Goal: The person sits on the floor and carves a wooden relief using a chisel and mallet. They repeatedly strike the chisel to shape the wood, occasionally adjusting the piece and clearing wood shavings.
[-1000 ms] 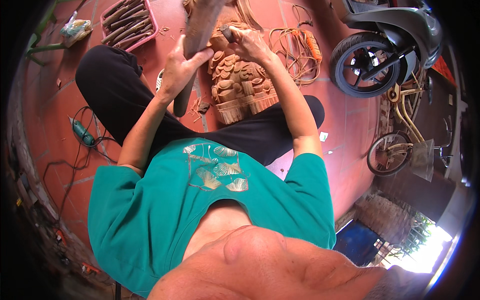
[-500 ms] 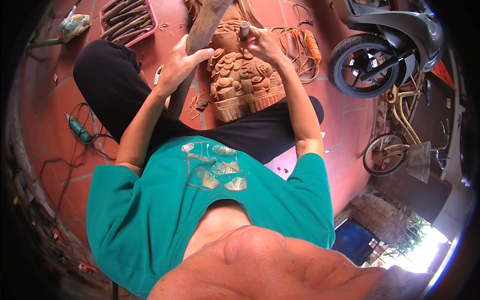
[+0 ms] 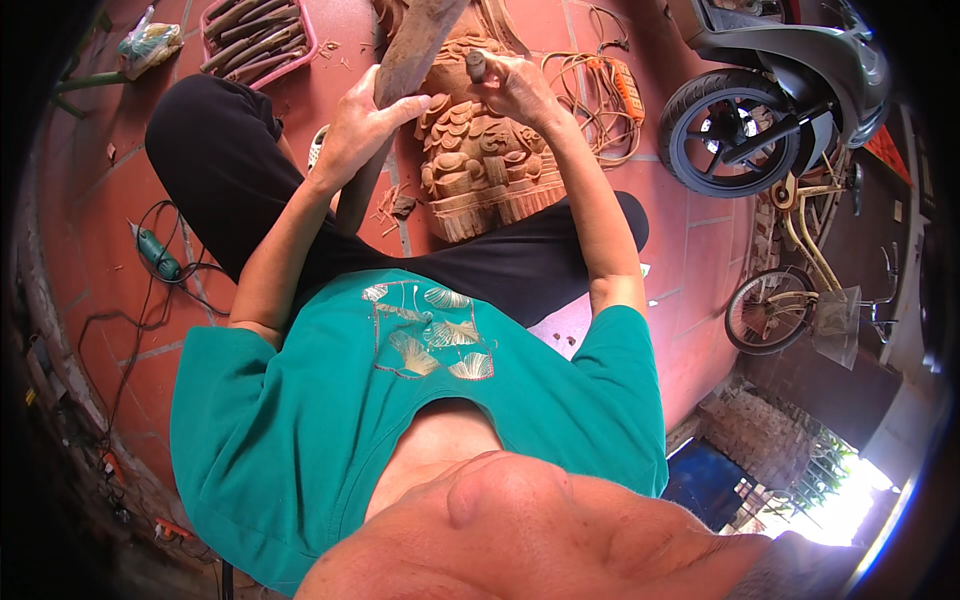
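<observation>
My left hand (image 3: 355, 132) grips a long, flat brown wooden piece (image 3: 418, 48), thumb stretched out to the right and the other fingers partly hidden. The piece slants from the top edge down toward my lap. My right hand (image 3: 518, 90) is closed round a tool with a round handle (image 3: 476, 67); the handle's butt shows, and its working end is hidden. Beneath and beyond both hands lies a carved wooden block (image 3: 488, 165) with scale-like and rounded relief, its near end between my legs.
A pink basket (image 3: 313, 45) of brown sticks stands far left. Wood shavings (image 3: 388, 205) lie on the red tiles. A green corded tool (image 3: 155, 253) lies left; an orange power strip (image 3: 628, 92) with coiled cable lies right, near a motorbike wheel (image 3: 730, 132) and a bicycle (image 3: 770, 308).
My right hand has shifted slightly left, and the round handle's butt has moved left and a little nearer to me. The left hand and the wooden piece stay almost in place.
</observation>
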`<action>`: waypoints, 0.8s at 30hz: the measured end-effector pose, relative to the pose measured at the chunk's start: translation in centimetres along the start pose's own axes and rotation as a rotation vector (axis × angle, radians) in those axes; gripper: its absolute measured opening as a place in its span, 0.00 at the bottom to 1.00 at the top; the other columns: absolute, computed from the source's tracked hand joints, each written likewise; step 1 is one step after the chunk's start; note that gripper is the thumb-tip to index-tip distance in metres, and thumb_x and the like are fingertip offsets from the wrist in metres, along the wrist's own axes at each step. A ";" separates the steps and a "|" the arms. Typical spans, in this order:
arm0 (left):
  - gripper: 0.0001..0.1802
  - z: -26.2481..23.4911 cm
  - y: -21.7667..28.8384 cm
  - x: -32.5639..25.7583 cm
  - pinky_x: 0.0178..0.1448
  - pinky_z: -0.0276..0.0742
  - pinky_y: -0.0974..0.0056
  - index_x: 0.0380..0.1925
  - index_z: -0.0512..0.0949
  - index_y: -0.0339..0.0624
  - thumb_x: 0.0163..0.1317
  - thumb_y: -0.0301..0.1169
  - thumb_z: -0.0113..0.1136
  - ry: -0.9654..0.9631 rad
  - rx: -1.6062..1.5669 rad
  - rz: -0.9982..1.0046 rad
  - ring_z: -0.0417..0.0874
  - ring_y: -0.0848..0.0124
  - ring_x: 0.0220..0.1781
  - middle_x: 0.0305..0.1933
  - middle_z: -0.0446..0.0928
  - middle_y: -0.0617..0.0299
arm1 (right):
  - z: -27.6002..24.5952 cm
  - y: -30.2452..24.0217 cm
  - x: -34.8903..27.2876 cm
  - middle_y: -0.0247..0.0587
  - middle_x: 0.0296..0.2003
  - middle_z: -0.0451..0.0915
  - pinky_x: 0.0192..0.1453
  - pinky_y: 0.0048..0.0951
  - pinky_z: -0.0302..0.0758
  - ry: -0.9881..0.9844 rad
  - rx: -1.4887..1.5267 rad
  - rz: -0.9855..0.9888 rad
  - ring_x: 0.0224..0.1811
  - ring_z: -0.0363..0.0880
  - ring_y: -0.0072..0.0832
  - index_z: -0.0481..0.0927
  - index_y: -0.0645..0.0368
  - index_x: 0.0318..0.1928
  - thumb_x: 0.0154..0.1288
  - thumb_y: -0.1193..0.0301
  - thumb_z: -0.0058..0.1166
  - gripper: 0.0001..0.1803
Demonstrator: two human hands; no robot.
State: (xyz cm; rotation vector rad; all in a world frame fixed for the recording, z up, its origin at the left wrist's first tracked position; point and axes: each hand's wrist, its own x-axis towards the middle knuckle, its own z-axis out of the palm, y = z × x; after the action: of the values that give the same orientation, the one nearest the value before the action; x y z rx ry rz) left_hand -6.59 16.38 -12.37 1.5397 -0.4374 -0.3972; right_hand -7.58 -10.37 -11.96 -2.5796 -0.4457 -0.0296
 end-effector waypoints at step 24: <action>0.31 1.6 1.4 -0.9 0.54 0.79 0.53 0.53 0.74 0.34 0.61 0.46 0.71 0.089 0.190 0.061 0.88 0.53 0.48 0.41 0.84 0.41 | 0.4 -0.4 0.4 0.44 0.31 0.83 0.41 0.41 0.79 -0.063 -0.002 0.091 0.36 0.85 0.42 0.77 0.58 0.38 0.61 0.67 0.66 0.12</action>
State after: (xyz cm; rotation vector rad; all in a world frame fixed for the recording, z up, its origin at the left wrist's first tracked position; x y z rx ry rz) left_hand -8.20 15.47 -11.06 1.7167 -0.4615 -0.2440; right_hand -7.33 -9.68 -12.06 -2.6053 -0.3513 0.0829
